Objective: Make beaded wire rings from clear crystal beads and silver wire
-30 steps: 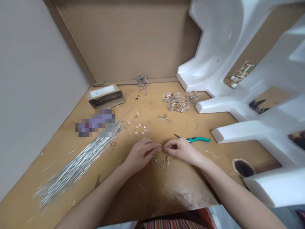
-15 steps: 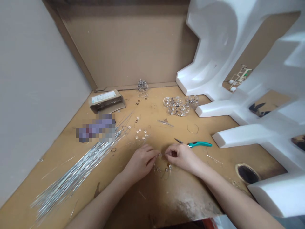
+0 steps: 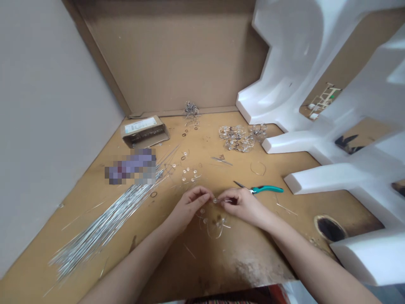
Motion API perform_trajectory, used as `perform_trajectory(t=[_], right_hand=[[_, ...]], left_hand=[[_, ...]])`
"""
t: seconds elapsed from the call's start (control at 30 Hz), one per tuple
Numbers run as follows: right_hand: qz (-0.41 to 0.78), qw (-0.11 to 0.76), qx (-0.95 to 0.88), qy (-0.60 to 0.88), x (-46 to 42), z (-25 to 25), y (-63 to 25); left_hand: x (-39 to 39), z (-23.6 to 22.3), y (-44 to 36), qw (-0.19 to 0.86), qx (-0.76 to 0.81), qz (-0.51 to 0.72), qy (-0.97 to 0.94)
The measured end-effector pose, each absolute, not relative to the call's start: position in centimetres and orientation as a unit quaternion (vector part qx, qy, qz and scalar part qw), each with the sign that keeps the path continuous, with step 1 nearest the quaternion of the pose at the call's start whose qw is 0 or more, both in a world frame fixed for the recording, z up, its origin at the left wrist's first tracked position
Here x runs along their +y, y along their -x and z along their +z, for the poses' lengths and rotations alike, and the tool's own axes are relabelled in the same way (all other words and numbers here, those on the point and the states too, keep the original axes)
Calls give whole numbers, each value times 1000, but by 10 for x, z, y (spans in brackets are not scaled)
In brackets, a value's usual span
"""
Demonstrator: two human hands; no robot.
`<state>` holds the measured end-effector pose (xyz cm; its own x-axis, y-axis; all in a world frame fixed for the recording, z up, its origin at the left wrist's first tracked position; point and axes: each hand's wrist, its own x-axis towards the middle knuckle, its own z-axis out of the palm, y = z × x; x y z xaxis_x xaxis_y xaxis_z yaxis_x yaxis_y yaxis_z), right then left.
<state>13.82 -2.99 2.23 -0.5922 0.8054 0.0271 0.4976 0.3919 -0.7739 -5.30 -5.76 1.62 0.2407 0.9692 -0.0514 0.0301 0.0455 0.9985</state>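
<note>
Both hands meet over the near middle of the table at a thin wire ring with clear beads [image 3: 216, 237]. My left hand [image 3: 193, 204] pinches the ring's upper left side between thumb and fingers. My right hand [image 3: 239, 203] is closed on the wire on the other side, and a short silvery end shows within its curled fingers. One clear bead [image 3: 215, 200] sits in the small gap between the fingertips. More beads hang on the ring below the hands. Green-handled pliers [image 3: 268, 189] lie just beyond my right hand, their dark jaws pointing left.
A bundle of silvery wires [image 3: 109, 226] lies at left, below an open cardboard box [image 3: 147, 131]. Finished-looking beaded wire pieces [image 3: 237, 138] are heaped farther back. Another beaded ring [image 3: 190, 175] lies beyond my left hand. White moulded foam [image 3: 303, 183] borders the right.
The fingertips of both hands have come closer together around a bead. My left fingers have turned upward slightly, and the ring hangs lower in view. The whole view has shifted a little.
</note>
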Motion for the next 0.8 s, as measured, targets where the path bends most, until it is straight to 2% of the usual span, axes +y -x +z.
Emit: perform_trajectory(t=[0.23,0.8], right_hand=[[367,235,-809,394,-31,22,-134],[327,260,-818,395,-29,19,-128]], left_hand=[[-58,15,51,567,448,449,-525],[-56,8,50,575,447,426,-537]])
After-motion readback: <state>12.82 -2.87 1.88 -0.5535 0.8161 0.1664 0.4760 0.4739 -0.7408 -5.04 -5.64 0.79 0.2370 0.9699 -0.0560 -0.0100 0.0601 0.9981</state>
